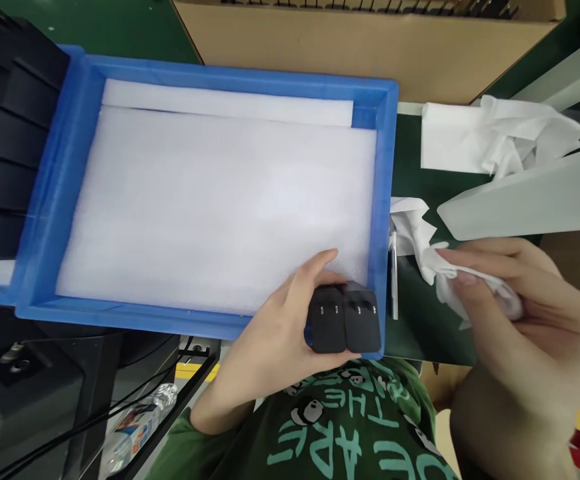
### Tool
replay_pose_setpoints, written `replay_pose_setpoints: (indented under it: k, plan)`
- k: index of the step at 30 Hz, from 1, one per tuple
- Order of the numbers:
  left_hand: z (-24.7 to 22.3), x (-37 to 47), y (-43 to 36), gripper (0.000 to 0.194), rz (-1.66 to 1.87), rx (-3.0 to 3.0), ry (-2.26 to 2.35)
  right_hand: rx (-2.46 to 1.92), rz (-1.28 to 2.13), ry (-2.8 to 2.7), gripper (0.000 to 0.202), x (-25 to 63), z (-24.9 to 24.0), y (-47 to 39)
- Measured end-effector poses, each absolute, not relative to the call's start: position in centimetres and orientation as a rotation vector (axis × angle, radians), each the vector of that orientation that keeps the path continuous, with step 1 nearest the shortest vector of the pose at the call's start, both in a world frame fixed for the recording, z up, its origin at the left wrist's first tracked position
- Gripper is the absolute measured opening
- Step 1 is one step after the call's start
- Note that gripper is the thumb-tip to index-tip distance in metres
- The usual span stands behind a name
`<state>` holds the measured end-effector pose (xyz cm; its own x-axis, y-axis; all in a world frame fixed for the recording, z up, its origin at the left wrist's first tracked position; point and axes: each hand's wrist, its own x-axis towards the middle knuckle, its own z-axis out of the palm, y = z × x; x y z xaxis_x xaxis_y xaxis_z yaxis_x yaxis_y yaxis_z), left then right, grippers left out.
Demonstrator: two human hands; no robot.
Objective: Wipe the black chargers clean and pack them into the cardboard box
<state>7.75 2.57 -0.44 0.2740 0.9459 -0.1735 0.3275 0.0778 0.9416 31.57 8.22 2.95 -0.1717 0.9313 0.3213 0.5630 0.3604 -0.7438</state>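
Note:
Two black blocks (pixel 345 320) with small metal pins stand side by side at the near right corner of a blue tray (pixel 240 75). My left hand (pixel 290 320) wraps round them from the left, thumb and fingers on either side. White foam sheets (pixel 220 207) line the tray. To the right of the tray, my right hand (pixel 525 300) pinches a crumpled white cloth (pixel 450 267), part of which is bunched in the palm.
Black parts (pixel 10 133) are stacked at the left. A cardboard box (pixel 360 40) stands behind the tray. White wipes (pixel 455 137), a pale panel (pixel 530 200) and a thin silvery rod (pixel 395 280) lie at the right. A bottle (pixel 137 427) is low at left.

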Motion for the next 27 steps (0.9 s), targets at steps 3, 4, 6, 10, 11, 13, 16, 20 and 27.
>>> replay_pose_setpoints:
  k: [3, 4, 6, 10, 11, 13, 16, 20, 27]
  plan:
    - [-0.2, 7.8, 2.6, 0.108, 0.706, 1.468, 1.269, -1.087, 0.830, -2.094, 0.038, 30.2, 3.8, 9.8]
    - [-0.1, 7.8, 2.7, 0.109, 0.697, 1.469, 1.280, -0.976, 0.872, -2.220, 0.036, 29.7, 4.1, 10.5]
    - [0.1, 7.8, 2.8, 0.110, 0.665, 1.460, 1.315, -0.763, 0.928, -2.432, 0.032, 28.6, 4.7, 11.8]
    - [0.5, 7.9, 3.0, 0.110, 0.588, 1.414, 1.386, -0.468, 1.100, -2.633, 0.034, 26.4, 5.1, 13.8]
    - [0.6, 7.9, 3.0, 0.109, 0.580, 1.404, 1.392, -0.427, 1.143, -2.659, 0.033, 26.2, 5.0, 14.1]
    - [0.7, 7.9, 3.0, 0.107, 0.577, 1.396, 1.386, -0.413, 1.189, -2.687, 0.032, 26.2, 4.9, 14.4]
    - [0.6, 7.9, 3.1, 0.106, 0.618, 1.438, 1.343, -0.480, 1.111, -2.706, 0.038, 27.3, 5.0, 14.7]
    - [0.2, 7.9, 3.0, 0.106, 0.662, 1.486, 1.313, -0.462, 0.996, -2.779, 0.039, 28.8, 5.5, 14.9]
    - [0.1, 7.7, 2.9, 0.108, 0.663, 1.460, 1.294, -1.087, 0.587, -2.486, 0.019, 32.2, 4.7, 12.9]
